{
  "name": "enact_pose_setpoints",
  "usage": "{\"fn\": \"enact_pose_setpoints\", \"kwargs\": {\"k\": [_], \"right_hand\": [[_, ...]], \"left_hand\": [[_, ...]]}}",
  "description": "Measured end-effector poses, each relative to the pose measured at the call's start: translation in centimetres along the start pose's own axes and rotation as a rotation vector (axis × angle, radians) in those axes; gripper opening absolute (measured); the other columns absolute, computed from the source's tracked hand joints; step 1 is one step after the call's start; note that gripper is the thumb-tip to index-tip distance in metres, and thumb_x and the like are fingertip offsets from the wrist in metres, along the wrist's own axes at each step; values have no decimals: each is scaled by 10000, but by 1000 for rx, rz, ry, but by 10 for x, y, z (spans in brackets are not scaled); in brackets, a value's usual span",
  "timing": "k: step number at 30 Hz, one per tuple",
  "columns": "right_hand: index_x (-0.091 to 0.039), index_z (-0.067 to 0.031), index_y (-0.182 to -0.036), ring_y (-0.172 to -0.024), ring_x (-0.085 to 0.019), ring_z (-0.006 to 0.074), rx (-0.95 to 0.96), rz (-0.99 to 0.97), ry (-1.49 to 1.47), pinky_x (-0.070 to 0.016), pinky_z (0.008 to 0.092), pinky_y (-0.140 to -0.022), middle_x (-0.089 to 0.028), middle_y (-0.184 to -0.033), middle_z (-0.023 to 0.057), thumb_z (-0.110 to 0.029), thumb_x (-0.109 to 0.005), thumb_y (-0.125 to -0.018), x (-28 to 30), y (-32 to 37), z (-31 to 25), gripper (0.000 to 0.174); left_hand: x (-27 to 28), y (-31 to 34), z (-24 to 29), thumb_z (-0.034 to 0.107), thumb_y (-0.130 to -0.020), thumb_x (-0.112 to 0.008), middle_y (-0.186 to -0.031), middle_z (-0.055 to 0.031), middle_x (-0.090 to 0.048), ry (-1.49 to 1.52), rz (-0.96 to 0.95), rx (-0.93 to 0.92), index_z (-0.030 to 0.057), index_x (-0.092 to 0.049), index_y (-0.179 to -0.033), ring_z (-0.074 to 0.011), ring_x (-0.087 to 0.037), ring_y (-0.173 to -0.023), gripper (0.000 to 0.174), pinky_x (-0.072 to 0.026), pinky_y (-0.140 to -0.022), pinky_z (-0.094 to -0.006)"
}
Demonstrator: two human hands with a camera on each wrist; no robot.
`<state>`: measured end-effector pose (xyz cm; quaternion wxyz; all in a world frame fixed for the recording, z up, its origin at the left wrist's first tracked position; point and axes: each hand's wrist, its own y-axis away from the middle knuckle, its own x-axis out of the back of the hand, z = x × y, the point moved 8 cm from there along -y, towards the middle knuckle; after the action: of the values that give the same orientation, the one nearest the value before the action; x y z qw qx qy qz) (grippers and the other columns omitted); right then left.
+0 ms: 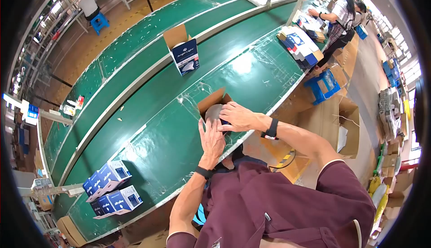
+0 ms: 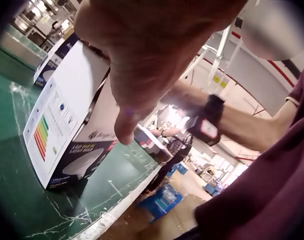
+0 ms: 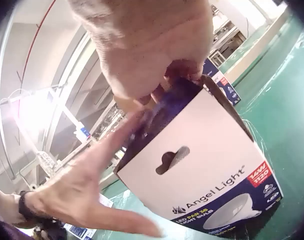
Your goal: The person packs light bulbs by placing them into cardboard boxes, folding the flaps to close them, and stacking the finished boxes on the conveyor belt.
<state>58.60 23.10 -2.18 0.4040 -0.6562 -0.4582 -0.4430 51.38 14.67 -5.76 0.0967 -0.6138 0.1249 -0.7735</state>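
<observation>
A light bulb box (image 3: 212, 165) stands on the green worktop with its top flaps raised; its printing reads Angel Light, LED PAR 38 light bulb. A rounded grey thing (image 1: 214, 112) shows in its opening. My right hand (image 1: 240, 117) reaches over that opening, fingers on the grey thing and at a dark blue inner flap (image 3: 184, 92). On the near side, the straight fingers of my left hand (image 1: 212, 141) touch the box top, its thumb held apart. In the left wrist view, the left hand hides much of the opening.
Another open bulb box (image 1: 185, 57) stands farther across the worktop. Several bulb boxes (image 1: 119, 198) sit in two rows at the left. Flat cartons (image 1: 298, 44) lie near another person (image 1: 334, 17) at right. A blue stool (image 1: 323, 86) stands beyond the near edge.
</observation>
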Motion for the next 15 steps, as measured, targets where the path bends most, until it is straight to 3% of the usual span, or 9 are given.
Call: {"fn": "enact_pose_setpoints", "kwargs": {"k": [4, 6, 7, 8, 11, 12, 15], "right_hand": [[-692, -6, -992, -1112, -615, 311, 59, -32, 46, -385, 461, -1125, -688, -1049, 142, -415, -683, -955, 5, 29, -13, 410], [-656, -39, -882, -1019, -644, 291, -36, -146, 69, -377, 456, -1139, -696, -989, 117, -371, -697, -927, -17, 38, 2, 337], [-639, -55, -828, -973, -658, 281, -82, -197, 80, -373, 454, -1147, -700, -959, 105, -348, -704, -913, -28, 40, 8, 312], [-598, -93, -797, -925, -667, 281, -62, -162, 98, -356, 447, -1168, -690, -885, 71, -258, -730, -869, -31, 41, 9, 223], [-603, -116, -775, -949, -658, 265, -50, 52, 197, -324, 497, -1194, -674, -837, 62, -245, -719, -888, -9, 44, -2, 207], [-630, -131, -747, -1044, -654, 231, -23, 234, 285, -286, 561, -1220, -667, -828, 55, -234, -710, -901, 13, 47, -15, 201], [-683, -144, -784, -1156, -634, 208, -15, 145, 127, -244, 607, -1241, -674, -880, 59, -257, -705, -909, -1, 65, -7, 171]], "left_hand": [[4, -4, -7, 276, -869, -775, -1217, -141, -648, 79, -186, 66, 50, -691, -1176, -357, -508, -1323, 390, -274, -1192, -632], [12, -11, 7, 265, -865, -779, -1184, -128, -656, 77, -216, 19, 45, -685, -1166, -359, -500, -1322, 385, -295, -1171, -641], [15, -14, 10, 260, -862, -781, -1168, -122, -660, 70, -229, -7, 43, -683, -1161, -360, -497, -1321, 383, -305, -1161, -646], [25, -17, 14, 245, -864, -778, -1136, -120, -668, 106, -109, -1, 38, -671, -1137, -366, -508, -1304, 358, -323, -1144, -648], [-9, -1, -8, 252, -881, -767, -1123, -134, -667, 223, -146, -46, 45, -677, -1072, -376, -513, -1306, 296, -333, -1130, -647], [-1, -2, -8, 240, -902, -751, -1106, -142, -669, 254, -151, -61, 45, -704, -999, -379, -515, -1319, 223, -350, -1127, -617], [8, -6, 2, 222, -905, -749, -1077, -138, -675, 170, -238, -119, 44, -728, -934, -376, -490, -1368, 182, -361, -1139, -582]]}}
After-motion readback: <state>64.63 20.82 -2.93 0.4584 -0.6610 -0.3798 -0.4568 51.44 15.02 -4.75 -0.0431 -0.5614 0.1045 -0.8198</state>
